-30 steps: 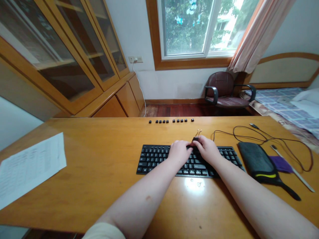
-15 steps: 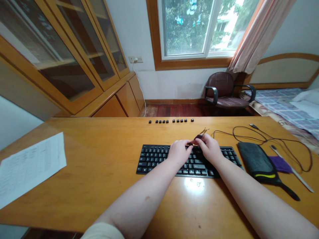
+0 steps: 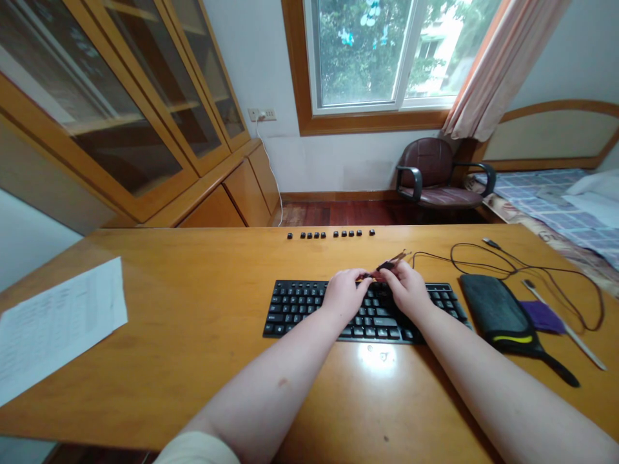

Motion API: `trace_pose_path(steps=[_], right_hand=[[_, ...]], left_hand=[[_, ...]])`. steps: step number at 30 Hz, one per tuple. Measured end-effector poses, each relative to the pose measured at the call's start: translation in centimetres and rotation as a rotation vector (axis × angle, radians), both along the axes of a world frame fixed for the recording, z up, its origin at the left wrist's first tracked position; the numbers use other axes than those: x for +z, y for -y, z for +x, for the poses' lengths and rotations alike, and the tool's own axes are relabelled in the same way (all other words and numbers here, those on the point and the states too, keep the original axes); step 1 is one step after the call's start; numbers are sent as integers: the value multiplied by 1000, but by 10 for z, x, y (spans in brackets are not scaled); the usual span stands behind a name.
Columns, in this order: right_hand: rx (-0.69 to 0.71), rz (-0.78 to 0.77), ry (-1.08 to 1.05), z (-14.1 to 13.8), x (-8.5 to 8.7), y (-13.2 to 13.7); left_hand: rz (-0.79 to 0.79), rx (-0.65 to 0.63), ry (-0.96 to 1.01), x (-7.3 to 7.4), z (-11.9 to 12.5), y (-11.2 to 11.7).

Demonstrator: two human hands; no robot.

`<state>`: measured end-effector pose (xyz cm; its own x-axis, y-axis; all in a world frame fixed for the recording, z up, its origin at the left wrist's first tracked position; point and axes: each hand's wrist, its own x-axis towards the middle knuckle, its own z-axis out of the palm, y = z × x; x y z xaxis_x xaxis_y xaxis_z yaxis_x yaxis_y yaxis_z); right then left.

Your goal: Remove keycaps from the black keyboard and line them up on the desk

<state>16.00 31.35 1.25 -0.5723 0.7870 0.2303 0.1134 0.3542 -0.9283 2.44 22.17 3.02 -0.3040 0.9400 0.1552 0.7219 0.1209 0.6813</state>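
Note:
A black keyboard [image 3: 294,309] lies on the wooden desk, with both hands over its upper middle part. My right hand [image 3: 405,287] is closed on a keycap puller [image 3: 385,265] with a dark grip and thin wire prongs that point up and away to the right. Just left of it, my left hand [image 3: 345,293] pinches a small black keycap [image 3: 366,276] near the puller's lower end. Fingers partly cover it. Loose black keycaps [image 3: 316,235] stand in a row along the desk's far edge.
To the right lie a dark pouch [image 3: 493,309], a purple cloth [image 3: 541,317], a white-handled brush [image 3: 580,345] and a looped USB cable [image 3: 532,267]. A printed paper [image 3: 68,322] is at the left. Beyond the desk stands a chair [image 3: 425,167].
The fingertips and the puller have shifted slightly between the hands, the prongs leaning a bit more to the right. The keycap row and the other things stay as they were.

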Motion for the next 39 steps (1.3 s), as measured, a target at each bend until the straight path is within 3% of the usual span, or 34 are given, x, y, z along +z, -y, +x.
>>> trace_pose_path(steps=[4, 8, 12, 17, 23, 33, 39], right_hand=[[35, 157, 61, 1, 1, 0], [93, 194, 74, 0, 2, 1], [54, 122, 57, -2, -1, 1], [36, -83, -43, -3, -6, -1], [53, -236, -131, -4, -1, 1], [134, -278, -253, -3, 0, 1], [45, -128, -295, -1, 2, 2]], left_hand=[[22, -2, 25, -1, -1, 0], [47, 11, -25, -8, -2, -1], [54, 8, -65, -11, -2, -2], [31, 8, -115, -7, 0, 0], [64, -46, -21, -3, -2, 1], [60, -36, 29, -9, -5, -3], [191, -28, 127, -6, -7, -4]])
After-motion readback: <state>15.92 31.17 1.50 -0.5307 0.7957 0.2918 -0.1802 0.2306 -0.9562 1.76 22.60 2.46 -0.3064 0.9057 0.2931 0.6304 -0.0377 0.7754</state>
